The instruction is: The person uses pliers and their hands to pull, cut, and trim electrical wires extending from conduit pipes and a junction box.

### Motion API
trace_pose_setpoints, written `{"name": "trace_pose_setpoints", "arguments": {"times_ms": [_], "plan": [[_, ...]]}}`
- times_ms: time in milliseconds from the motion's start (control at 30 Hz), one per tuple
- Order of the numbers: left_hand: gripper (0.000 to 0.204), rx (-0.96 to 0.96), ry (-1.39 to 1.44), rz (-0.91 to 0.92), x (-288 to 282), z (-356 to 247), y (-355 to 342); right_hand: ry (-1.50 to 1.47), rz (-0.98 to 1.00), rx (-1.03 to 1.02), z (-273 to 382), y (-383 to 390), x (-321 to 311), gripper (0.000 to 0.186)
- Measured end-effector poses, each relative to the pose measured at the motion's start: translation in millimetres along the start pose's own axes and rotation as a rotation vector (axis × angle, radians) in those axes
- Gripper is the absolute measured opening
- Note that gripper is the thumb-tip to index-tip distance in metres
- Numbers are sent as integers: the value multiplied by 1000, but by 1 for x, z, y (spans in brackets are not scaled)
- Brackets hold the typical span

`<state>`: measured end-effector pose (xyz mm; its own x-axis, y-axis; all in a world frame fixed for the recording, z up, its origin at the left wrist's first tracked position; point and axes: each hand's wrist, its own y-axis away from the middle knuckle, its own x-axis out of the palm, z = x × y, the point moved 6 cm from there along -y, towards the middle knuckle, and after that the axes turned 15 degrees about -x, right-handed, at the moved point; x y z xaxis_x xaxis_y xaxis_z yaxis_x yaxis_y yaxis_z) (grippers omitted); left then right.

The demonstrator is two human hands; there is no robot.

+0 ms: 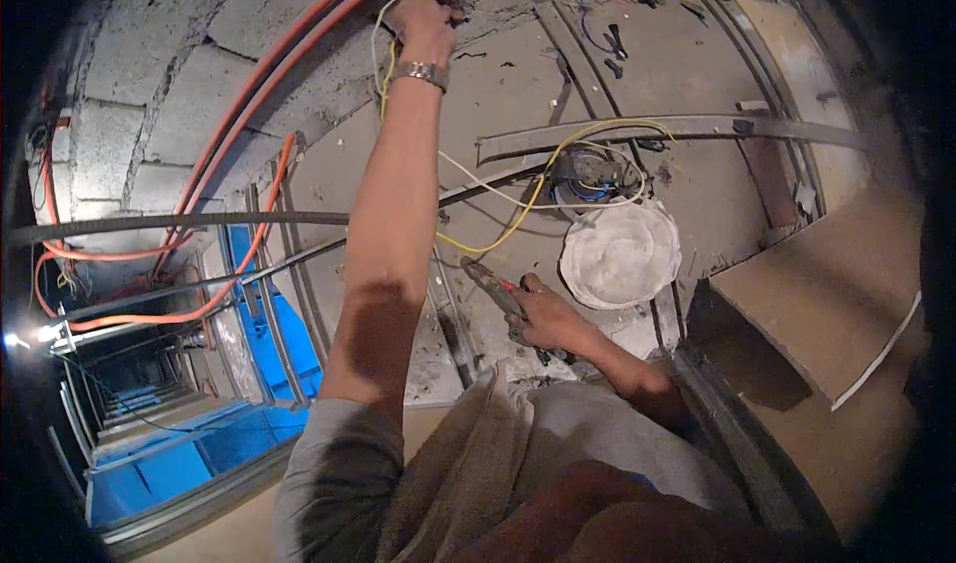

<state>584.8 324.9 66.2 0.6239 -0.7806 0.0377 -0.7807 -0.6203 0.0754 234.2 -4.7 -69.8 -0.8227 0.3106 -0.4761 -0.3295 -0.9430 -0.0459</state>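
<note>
My left hand (423,17), with a watch (422,73) on its wrist, reaches far forward to the wires at the end of the orange conduits. Its fingers are closed on wires there, though partly hidden. Low in front of me, my right hand (550,320) grips pliers (488,282), their jaws pointing forward and left. From near the left hand, a white wire (480,179) and a yellow wire (518,220) run to the right in loose loops. They pass beside a dark round item with several wires (595,177). Next to it lies a round white piece with a ruffled edge (621,254).
Two orange conduits (261,75) run along the block wall (189,100). Metal channels (637,130) cross the dusty board. A brown board (827,299) stands tilted at right. Blue panels (229,453) show through the framing at lower left, near a bright lamp (48,334).
</note>
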Motion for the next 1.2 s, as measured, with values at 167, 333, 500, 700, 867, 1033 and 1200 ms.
{"name": "trace_pose_setpoints", "arguments": {"times_ms": [167, 333, 500, 700, 867, 1033, 1200], "plan": [[15, -39, -115, 13, -9, -10, 4, 14, 58, 12, -4, -1, 4, 43], [26, 325, -986, -334, -6, -71, 54, 45, 39, 14, -8, 1, 4, 44], [60, 338, -1154, -268, 5, -94, 53, 16, 35, 36, -5, 3, -1, 46], [37, 837, -1028, -321, -15, -75, 21, 24, 119, 50, 4, -3, -2, 47], [40, 913, -916, -438, 3, -56, 35, 20, 72, 37, 3, -3, -4, 47], [43, 784, -929, -513, 18, -55, 62, -16, 5, 17, 2, -1, -4, 45], [45, 788, -937, -449, 12, -55, 61, 18, 90, 37, 0, 0, 1, 51]]}}
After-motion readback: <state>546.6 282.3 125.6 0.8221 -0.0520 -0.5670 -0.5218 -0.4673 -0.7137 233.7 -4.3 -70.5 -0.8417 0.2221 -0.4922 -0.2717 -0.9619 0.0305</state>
